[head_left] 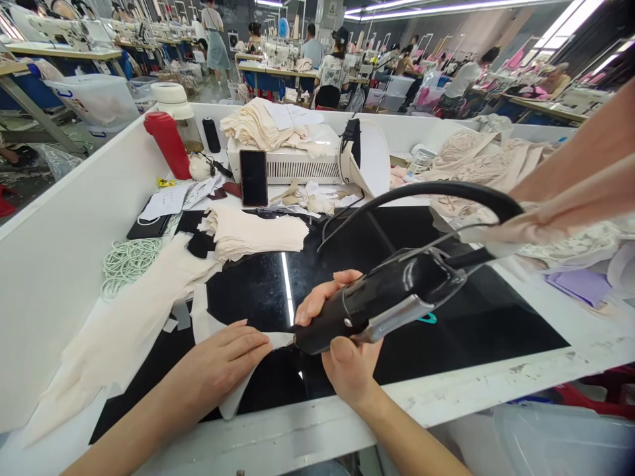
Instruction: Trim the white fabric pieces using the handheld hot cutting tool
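My right hand point(353, 370) grips a black handheld power tool point(391, 297) with a silver metal lever point(397, 318) along its underside. Its thick black cable point(441, 188) arches up to the right. The tool's narrow tip points left and meets the edge of a cream fabric piece point(282, 339) on the black glossy board point(248, 291). Flat on that piece lies my left hand point(231, 360), fingers stretched out together close to the tip. The fabric under my palm is hidden. Left of it, more cream cut pieces point(129, 317) are spread out.
Behind the board are a stack of cream pieces point(258, 233), a phone point(254, 178), a white vented box point(297, 155) and a red bottle point(169, 145). Pale green cord point(129, 264) lies left. Fabric point(476, 162) is heaped right, near a blurred pinkish shape point(570, 172). People sit at sewing machines beyond.
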{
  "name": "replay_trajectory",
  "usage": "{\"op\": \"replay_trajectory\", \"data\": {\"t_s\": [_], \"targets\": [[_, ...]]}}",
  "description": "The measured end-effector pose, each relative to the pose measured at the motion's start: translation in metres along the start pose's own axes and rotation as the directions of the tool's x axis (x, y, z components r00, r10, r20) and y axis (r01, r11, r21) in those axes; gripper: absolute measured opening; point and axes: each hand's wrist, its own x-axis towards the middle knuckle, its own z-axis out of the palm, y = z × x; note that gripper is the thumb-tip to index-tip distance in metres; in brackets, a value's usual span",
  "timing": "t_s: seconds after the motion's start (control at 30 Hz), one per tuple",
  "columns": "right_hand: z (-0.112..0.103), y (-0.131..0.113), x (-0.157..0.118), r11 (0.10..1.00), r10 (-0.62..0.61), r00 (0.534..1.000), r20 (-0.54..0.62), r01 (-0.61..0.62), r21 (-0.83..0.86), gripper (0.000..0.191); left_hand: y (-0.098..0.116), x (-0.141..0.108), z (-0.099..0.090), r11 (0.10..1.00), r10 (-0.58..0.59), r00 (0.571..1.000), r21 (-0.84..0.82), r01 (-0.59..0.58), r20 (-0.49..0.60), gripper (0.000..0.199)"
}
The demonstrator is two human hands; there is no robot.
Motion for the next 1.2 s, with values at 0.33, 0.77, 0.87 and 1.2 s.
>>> {"op": "replay_trajectory", "data": {"t_s": [0.33, 0.77, 0.87, 1.2], "targets": [[0.002, 0.005, -0.003, 0.999, 0.012, 1.000, -0.011, -0.013, -0.035, 0.047, 0.005, -0.001, 0.002, 0.992, -0.112, 0.994, -0.057, 0.112, -0.005, 0.042], [-0.008, 0.012, 0.001, 0.999, -0.001, 1.000, -0.012, 0.001, -0.035, 0.050, 0.005, 0.003, 0.000, 0.993, -0.098, 0.995, -0.073, 0.097, -0.005, 0.037], [-0.008, 0.011, 0.001, 1.000, -0.006, 1.000, -0.015, 0.006, -0.005, 0.047, 0.008, 0.005, -0.002, 0.988, -0.145, 0.989, -0.060, 0.143, -0.028, 0.032], [-0.015, 0.011, -0.006, 0.998, 0.052, 0.999, -0.014, -0.052, -0.034, 0.049, 0.011, 0.003, -0.001, 0.975, -0.216, 0.976, -0.058, 0.216, 0.006, 0.038]]}}
